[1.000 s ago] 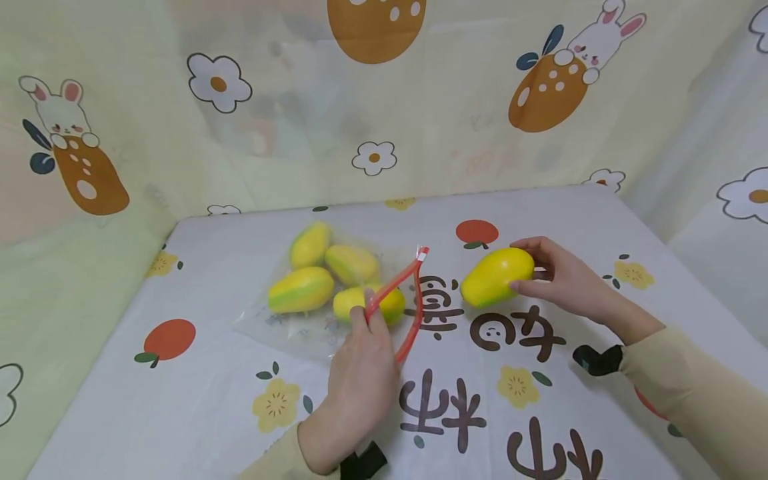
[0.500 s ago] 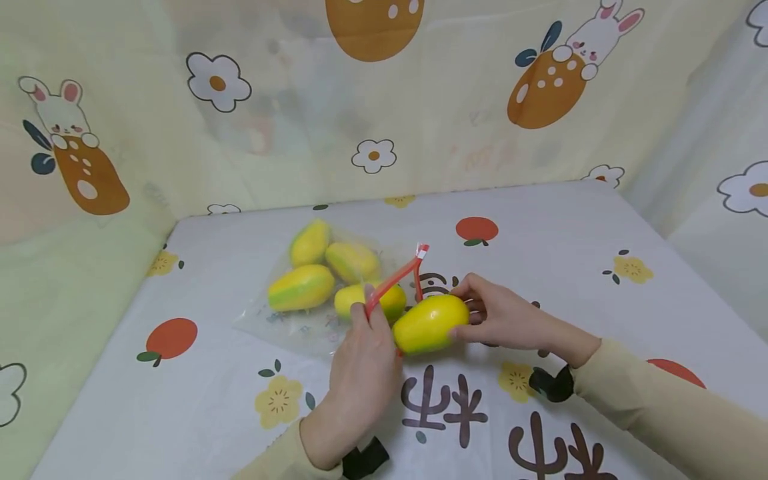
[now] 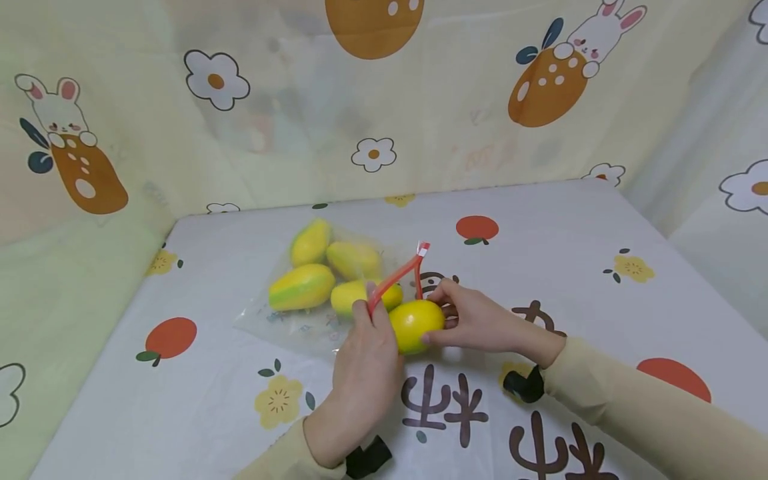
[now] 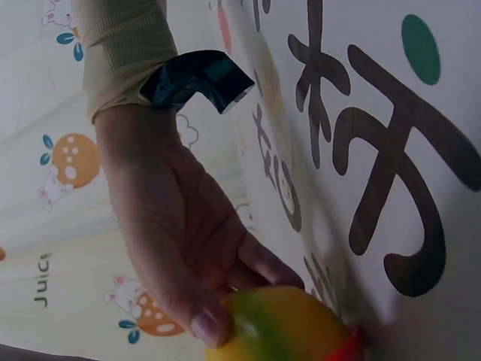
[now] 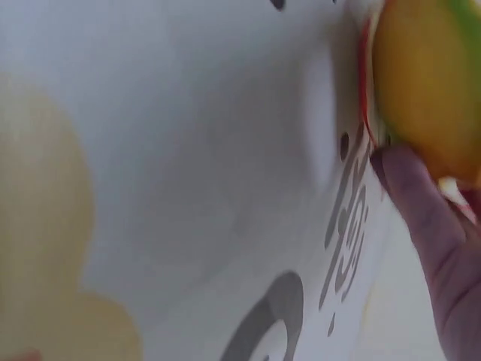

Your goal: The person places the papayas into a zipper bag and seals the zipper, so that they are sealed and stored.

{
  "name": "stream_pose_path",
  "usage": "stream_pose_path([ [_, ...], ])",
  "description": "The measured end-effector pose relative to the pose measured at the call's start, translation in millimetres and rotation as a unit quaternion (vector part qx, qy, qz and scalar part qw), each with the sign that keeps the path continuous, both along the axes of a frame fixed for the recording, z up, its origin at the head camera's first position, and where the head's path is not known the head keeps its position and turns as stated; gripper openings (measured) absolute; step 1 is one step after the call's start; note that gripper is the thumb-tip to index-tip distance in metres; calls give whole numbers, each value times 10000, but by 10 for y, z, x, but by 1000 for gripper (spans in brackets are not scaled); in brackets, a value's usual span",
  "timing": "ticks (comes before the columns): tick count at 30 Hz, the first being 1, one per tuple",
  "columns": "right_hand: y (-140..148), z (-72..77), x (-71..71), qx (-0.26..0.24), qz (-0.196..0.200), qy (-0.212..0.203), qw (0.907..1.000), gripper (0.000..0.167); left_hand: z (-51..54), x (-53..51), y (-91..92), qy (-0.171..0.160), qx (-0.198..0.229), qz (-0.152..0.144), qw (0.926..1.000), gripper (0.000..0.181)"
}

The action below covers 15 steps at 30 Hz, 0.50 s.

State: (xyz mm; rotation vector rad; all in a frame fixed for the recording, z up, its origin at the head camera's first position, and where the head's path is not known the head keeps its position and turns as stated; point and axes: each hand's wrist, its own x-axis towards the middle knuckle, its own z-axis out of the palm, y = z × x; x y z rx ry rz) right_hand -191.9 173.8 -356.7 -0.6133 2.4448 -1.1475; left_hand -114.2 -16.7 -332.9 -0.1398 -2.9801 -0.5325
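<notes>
A clear plastic zip bag (image 3: pixel 288 332) lies on the table with several yellow-green mangoes (image 3: pixel 302 287) inside. At its right end, my left hand (image 3: pixel 367 373) pinches the red zip edge (image 3: pixel 396 273), which stands up as a bent loop. My right hand (image 3: pixel 480 320) grips another yellow mango (image 3: pixel 417 325) by its right end, fingers above and thumb below. That mango's left end sits at the bag's mouth, partly hidden behind my left hand. In the left wrist view, my right hand (image 4: pixel 180 226) holds the mango (image 4: pixel 278 327) close to a red strip of zip (image 4: pixel 347 347).
A white printed cloth (image 3: pixel 198 400) with fruit, flowers and dark lettering covers the table. Behind it hangs a pale curtain (image 3: pixel 288 153) with rabbits and flowers. Black straps (image 3: pixel 525 385) sit at both wrists.
My right hand has carried the mango leftward and toward me, from right of the bag to its mouth. My left hand has stayed nearly still on the zip edge.
</notes>
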Motion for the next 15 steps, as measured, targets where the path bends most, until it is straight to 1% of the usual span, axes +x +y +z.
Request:
stream_pose_path([
  [4, -45, 18, -14, 291, -378, 330, 9983, 51, -26, -35, 32, 420, -33, -122, 9990, 91],
  [7, -61, 14, -47, 308, -515, 468, 9971, 51, -49, -91, 62, 683, -134, -154, 9975, 85],
  [12, -89, -11, -147, 181, -685, 467, 9964, 49, -46, -222, 142, 770, -94, 7, 9970, 80],
  [15, -127, -11, -202, 173, -736, 349, 9965, 48, -39, -283, 190, 752, -14, 124, 9971, 80],
])
